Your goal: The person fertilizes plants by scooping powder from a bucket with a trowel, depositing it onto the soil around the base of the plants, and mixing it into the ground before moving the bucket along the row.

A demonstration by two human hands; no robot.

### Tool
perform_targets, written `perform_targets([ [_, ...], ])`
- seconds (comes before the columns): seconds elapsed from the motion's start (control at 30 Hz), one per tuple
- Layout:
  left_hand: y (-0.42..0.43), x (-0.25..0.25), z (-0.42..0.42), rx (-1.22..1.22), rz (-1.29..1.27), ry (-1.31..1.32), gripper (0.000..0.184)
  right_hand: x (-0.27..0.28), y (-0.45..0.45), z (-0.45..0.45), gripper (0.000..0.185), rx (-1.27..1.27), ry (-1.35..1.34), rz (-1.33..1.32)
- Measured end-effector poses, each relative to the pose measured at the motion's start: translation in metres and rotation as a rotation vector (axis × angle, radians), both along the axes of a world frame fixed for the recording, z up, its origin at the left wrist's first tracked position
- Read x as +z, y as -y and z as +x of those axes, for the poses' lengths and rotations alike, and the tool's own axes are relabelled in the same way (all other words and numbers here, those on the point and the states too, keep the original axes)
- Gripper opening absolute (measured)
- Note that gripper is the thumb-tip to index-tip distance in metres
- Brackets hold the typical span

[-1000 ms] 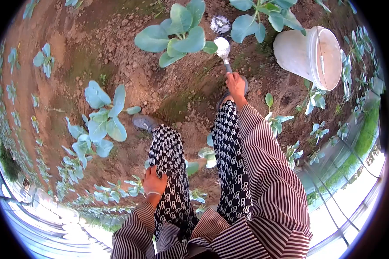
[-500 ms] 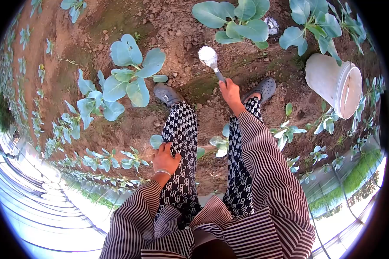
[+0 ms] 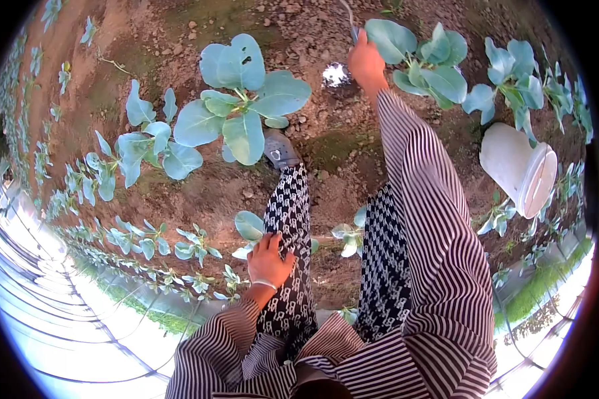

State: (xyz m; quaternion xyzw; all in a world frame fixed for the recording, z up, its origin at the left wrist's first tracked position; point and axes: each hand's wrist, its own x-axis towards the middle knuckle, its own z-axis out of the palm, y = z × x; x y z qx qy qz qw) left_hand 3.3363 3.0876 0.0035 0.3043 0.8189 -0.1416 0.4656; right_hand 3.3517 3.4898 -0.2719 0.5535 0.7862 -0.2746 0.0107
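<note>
My right hand (image 3: pixel 367 63) is wrapped round the handle of a spoon (image 3: pixel 353 30), stretched far forward over the soil. Only its handle and a thin part show; the spoon's bowl is not clearly visible near the top edge. Just left of my right wrist, a small heap of white granular material (image 3: pixel 336 75) lies on the soil. Broad-leaved cabbage-like plants stand on both sides, a large one (image 3: pixel 236 106) to the left and another (image 3: pixel 436 66) right beside my right hand. My left hand (image 3: pixel 271 261) rests on my left leg with its fingers spread, holding nothing.
A white bucket (image 3: pixel 502 159) lies tilted among the plants on the right. Rows of young plants (image 3: pixel 140 239) run along the brown soil behind and to the left. My left shoe (image 3: pixel 279 149) stands close to the large plant.
My right hand has moved forward with the spoon, which was full of white material. A white heap now shows on the soil below it. My left hand stays on my leg.
</note>
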Motion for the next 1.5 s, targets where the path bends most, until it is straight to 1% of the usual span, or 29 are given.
perform_targets([
  [0.1,0.003,-0.001,-0.004,0.035,-0.004,0.001,0.049,-0.026,-0.028,-0.040,0.038,0.145,0.187,-0.249],
  [0.13,0.007,-0.001,-0.004,0.045,-0.008,0.004,0.048,-0.027,-0.016,-0.038,0.037,0.186,0.188,-0.271],
  [0.2,0.012,-0.002,-0.004,0.104,0.012,0.026,0.048,-0.021,0.023,-0.025,0.037,0.280,0.190,-0.322],
  [0.23,0.011,0.000,-0.005,0.104,-0.003,0.037,0.047,-0.019,0.035,-0.011,0.040,0.338,0.226,-0.291],
  [0.3,0.009,0.001,-0.008,0.115,-0.070,0.067,0.049,-0.002,0.045,0.025,0.045,0.557,0.315,-0.258],
  [0.4,0.007,0.000,-0.011,0.132,-0.065,0.067,0.050,0.019,0.052,0.067,0.050,0.794,0.460,-0.343],
  [0.5,0.011,-0.001,-0.011,0.137,-0.025,0.057,0.048,0.030,0.046,0.071,0.055,0.485,0.314,-0.232],
  [0.53,0.014,-0.002,-0.010,0.140,-0.024,0.056,0.048,0.015,0.033,0.069,0.054,0.478,0.267,-0.104],
  [0.57,0.014,-0.001,-0.010,0.141,-0.020,0.059,0.047,-0.002,0.017,0.059,0.053,0.374,0.189,0.018],
  [0.63,0.014,-0.003,-0.008,0.152,-0.024,0.059,0.047,-0.015,-0.019,0.030,0.050,0.331,0.237,0.011],
  [0.73,0.017,-0.002,-0.006,0.158,-0.062,0.073,0.046,-0.024,-0.006,0.017,0.050,0.265,0.306,-0.192],
  [0.77,0.016,-0.001,-0.006,0.161,-0.069,0.073,0.046,-0.031,0.018,0.035,0.048,0.306,0.220,-0.040],
  [0.83,0.018,-0.003,-0.005,0.177,-0.039,0.074,0.045,-0.019,0.034,0.061,0.052,0.435,0.378,-0.197],
  [0.87,0.019,-0.004,-0.006,0.166,-0.035,0.081,0.045,-0.001,0.040,0.074,0.055,0.454,0.363,-0.314],
  [0.93,0.014,-0.003,-0.009,0.195,-0.039,0.085,0.045,0.019,0.033,0.075,0.059,0.488,0.347,-0.343],
  [1.0,0.014,-0.004,-0.011,0.194,-0.005,0.073,0.044,0.023,0.032,0.072,0.060,0.525,0.355,-0.221],
  [1.03,0.018,-0.003,-0.009,0.190,-0.001,0.074,0.044,0.024,0.024,0.056,0.060,0.456,0.219,-0.077],
  [1.07,0.020,-0.002,-0.007,0.184,0.002,0.068,0.043,0.020,0.013,0.035,0.059,0.376,0.058,-0.040],
  [1.1,0.020,-0.001,-0.007,0.176,0.012,0.060,0.042,0.013,0.004,0.008,0.054,0.380,0.015,0.047],
  [1.13,0.019,-0.004,-0.007,0.167,0.026,0.050,0.041,-0.001,-0.001,-0.023,0.049,0.325,0.120,0.044],
  [1.17,0.018,-0.009,-0.005,0.161,0.027,0.043,0.041,0.031,0.011,-0.056,0.037,0.233,0.028,0.199],
  [1.2,0.018,-0.009,-0.004,0.153,0.020,0.042,0.041,-0.011,0.016,-0.069,0.043,0.281,0.183,-0.030],
  [1.23,0.019,-0.006,-0.004,0.142,0.010,0.044,0.041,-0.022,0.041,-0.070,0.048,0.241,0.131,-0.100],
  [1.27,0.018,-0.005,-0.005,0.133,0.010,0.040,0.041,-0.003,0.070,-0.062,0.049,0.251,0.146,-0.323],
  [1.3,0.016,-0.004,-0.006,0.137,0.012,0.042,0.041,-0.001,0.099,-0.048,0.057,0.354,0.229,-0.301],
  [1.33,0.016,-0.004,-0.008,0.146,0.020,0.052,0.042,0.008,0.118,-0.024,0.067,0.377,0.152,-0.347],
  [1.37,0.016,-0.005,-0.009,0.162,0.031,0.062,0.043,0.021,0.127,-0.010,0.073,0.355,0.246,-0.398],
  [1.43,0.011,-0.003,-0.011,0.182,0.028,0.085,0.044,0.034,0.137,0.032,0.075,0.320,0.299,-0.358],
  [1.5,0.009,-0.004,-0.013,0.185,0.025,0.080,0.043,0.056,0.140,0.072,0.069,0.111,0.233,-0.412],
])
